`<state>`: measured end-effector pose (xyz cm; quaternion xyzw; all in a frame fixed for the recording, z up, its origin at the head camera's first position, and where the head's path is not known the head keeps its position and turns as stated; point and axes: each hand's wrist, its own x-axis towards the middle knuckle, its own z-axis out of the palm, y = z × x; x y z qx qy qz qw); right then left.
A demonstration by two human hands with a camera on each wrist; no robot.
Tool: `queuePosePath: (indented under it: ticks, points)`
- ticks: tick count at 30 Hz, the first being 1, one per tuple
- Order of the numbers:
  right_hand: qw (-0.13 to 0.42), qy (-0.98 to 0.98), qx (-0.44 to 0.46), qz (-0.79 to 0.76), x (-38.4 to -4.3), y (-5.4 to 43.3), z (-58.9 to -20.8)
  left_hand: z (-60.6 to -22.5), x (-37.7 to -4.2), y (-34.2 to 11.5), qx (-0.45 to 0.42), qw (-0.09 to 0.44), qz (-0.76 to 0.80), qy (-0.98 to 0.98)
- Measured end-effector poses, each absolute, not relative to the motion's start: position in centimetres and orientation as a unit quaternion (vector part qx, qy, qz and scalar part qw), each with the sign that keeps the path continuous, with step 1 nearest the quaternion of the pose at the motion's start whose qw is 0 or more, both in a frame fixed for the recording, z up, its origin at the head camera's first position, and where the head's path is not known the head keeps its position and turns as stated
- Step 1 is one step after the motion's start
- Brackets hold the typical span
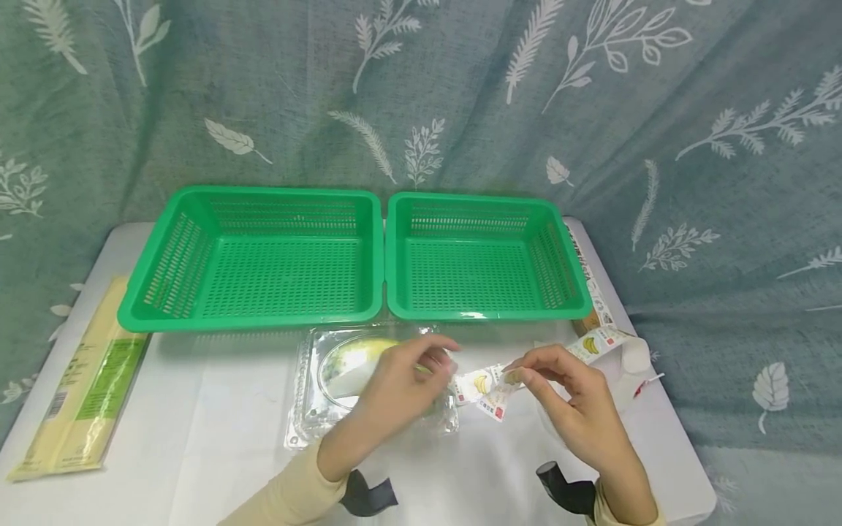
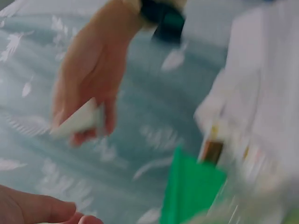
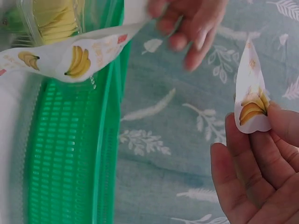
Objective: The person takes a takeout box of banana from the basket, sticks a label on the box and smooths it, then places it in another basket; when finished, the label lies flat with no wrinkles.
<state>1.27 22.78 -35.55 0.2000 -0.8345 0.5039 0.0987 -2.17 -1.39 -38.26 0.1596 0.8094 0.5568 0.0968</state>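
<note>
My right hand pinches a peeled banana sticker between thumb and fingertip. The sticker is pointed at one end, with yellow bananas printed on it. A white strip of banana stickers runs to the left of that hand. My left hand is above the clear plastic box, its fingers loosely bent near the strip's left end. I see nothing held in it. The lid and left hand partly hide the box's yellow contents. The left wrist view is blurred.
Two green baskets stand side by side at the back of the white table. A long yellow-and-green packet lies at the left. A printed box lies beside the right basket, with a white roll near it.
</note>
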Motion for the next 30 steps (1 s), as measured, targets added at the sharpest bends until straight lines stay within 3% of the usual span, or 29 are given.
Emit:
queuePosePath:
  ticks: [3,6,11,18,22,30]
  points:
    - [0.093,-0.837,0.200,0.500,1.2,22.7,-35.6,-37.5,-2.2,-4.4,0.143,0.026,0.516,0.844]
    - [0.092,-0.839,0.202,0.497,1.1,22.7,-35.7,-37.3,-2.0,-7.0,0.134,-0.006,0.418,0.899]
    - [0.083,-0.844,0.192,0.494,0.9,22.5,-35.7,-37.8,-2.1,-8.2,0.149,0.030,0.296,0.943]
    - [0.080,-0.846,0.193,0.491,0.7,22.1,-35.8,-38.1,-1.8,-5.6,0.162,0.073,0.323,0.930]
    - [0.085,-0.848,0.194,0.485,0.7,22.2,-35.7,-38.6,-1.0,-3.3,0.221,0.077,0.305,0.923]
    - [0.082,-0.840,0.199,0.499,0.4,22.0,-35.8,-38.9,0.5,0.6,0.326,0.139,0.259,0.899]
